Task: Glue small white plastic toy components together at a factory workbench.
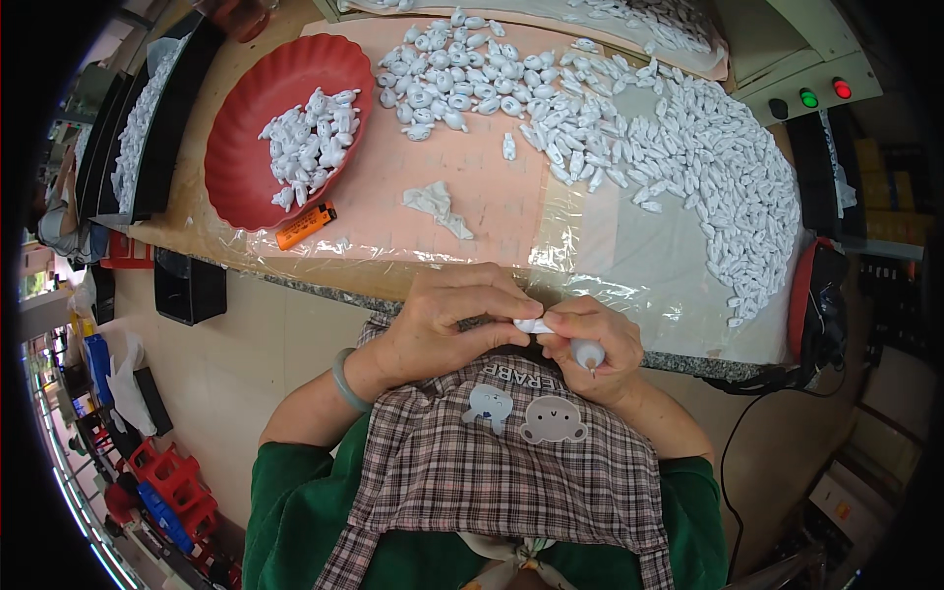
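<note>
Just off the table's near edge, my left hand [442,313] pinches a small white figurine piece [531,325] between thumb and fingertips. My right hand [612,339] is closed around a small translucent squeeze bottle [588,353] with a thin nozzle tip, which points toward my apron. The right thumb and forefinger also touch the piece's right end. Fingers cover much of the piece, so its exact shape is hidden. Beyond my hands, many white figurines [457,84] lie in a cluster, and slimmer white pieces [733,177] spread across the right of the table.
A red scalloped bowl [231,147] holds several white figurines at left. Next to it lies an orange lighter [306,226]. A crumpled tissue [439,208] rests on the pink sheet [374,177]. A box with green and red lights [824,95] stands far right, and a black bin [190,287] below left.
</note>
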Demonstrator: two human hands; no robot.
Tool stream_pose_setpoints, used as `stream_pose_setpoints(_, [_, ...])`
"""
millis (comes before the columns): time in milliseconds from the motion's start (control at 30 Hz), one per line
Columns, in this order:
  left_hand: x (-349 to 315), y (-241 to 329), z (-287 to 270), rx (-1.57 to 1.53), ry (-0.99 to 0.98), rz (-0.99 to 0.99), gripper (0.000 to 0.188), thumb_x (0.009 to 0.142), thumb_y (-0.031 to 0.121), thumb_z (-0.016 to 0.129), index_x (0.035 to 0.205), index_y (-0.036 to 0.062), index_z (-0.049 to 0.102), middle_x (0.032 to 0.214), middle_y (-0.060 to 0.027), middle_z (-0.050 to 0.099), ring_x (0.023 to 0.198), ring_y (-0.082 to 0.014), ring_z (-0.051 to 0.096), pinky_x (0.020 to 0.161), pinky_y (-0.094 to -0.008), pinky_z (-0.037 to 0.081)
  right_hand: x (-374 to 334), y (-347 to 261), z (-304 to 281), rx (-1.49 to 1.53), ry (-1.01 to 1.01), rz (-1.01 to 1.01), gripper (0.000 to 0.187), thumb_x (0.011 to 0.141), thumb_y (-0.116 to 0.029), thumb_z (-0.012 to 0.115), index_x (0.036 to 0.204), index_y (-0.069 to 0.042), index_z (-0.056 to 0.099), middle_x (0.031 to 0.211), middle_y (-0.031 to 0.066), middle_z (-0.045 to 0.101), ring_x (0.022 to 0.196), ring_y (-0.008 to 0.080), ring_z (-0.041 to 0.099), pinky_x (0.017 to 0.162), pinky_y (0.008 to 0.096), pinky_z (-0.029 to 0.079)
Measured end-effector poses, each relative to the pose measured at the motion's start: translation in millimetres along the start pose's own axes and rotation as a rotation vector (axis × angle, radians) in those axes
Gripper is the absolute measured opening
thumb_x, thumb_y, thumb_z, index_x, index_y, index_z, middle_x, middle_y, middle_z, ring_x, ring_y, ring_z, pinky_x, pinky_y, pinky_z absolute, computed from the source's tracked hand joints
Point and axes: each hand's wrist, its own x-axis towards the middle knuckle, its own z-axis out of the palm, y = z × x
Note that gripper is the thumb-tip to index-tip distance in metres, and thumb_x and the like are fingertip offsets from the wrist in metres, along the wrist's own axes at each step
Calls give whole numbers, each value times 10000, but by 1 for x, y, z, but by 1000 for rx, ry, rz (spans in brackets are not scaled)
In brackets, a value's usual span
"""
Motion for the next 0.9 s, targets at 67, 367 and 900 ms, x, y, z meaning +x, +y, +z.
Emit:
stream_pose_setpoints(67, [0, 0, 0, 0, 0, 3, 270, 708, -18, 775, 970, 9, 715, 887, -103, 688, 802, -219, 666, 709, -305, 533, 0, 0, 0, -1, 3, -6, 257, 753, 87, 731, 979, 2, 642, 806, 151, 682, 633, 181, 660, 508, 251, 516])
stream_pose_setpoints(367, [1, 1, 0, -5, -17, 36, 270, 707, -34, 766, 969, -3, 705, 884, -115, 686, 794, -230, 669, 701, -311, 536, -2, 0, -1, -36, -1, -22, 272, 735, 90, 732, 975, 2, 639, 787, 143, 684, 642, 200, 660, 535, 264, 513])
stream_pose_setpoints(900, [2, -2, 0, 16, -12, 7, 258, 722, -32, 760, 974, -4, 708, 900, -113, 688, 805, -229, 668, 691, -302, 540, -4, 5, 3, -20, 23, 21, 247, 770, 90, 714, 986, -3, 638, 816, 147, 676, 609, 161, 645, 502, 239, 510])
